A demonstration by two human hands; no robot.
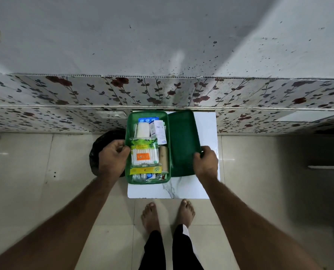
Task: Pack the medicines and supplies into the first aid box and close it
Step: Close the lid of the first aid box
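We look straight down at our two bare arms reaching forward over a pale tiled floor (pixel 35 162). Furthest left, a dark round object (pixel 101 147), partly hidden behind our left hand, sits on the floor beside the box. Our left hand (pixel 113 160) grips the left wall of the green first aid box (pixel 127 123), its fingers (pixel 123 148) curled over the rim at about mid-length. The box stands open on a white marbled counter (pixel 181 190) and is packed full: a blue blister strip (pixel 147 120) at the far end, a white roll (pixel 142 130) just beneath it, white medicine cartons (pixel 159 131) to its right, a clear pack of cotton swabs (pixel 144 156) with an orange label across the middle, a tan roll (pixel 163 158) standing against the right wall, and small sachets and vials (pixel 144 176) crowded at the near end. To the right, the dark green lid (pixel 181 141) lies flat and open on the counter, joined to the box along its left edge. Our right hand (pixel 206 162) holds the lid's outer right edge, with fingers (pixel 198 155) clenched around it. Below the counter, our two bare feet (pixel 168 213) stand on the floor. A floral-patterned wall panel (pixel 65 90) runs across the scene behind the box.
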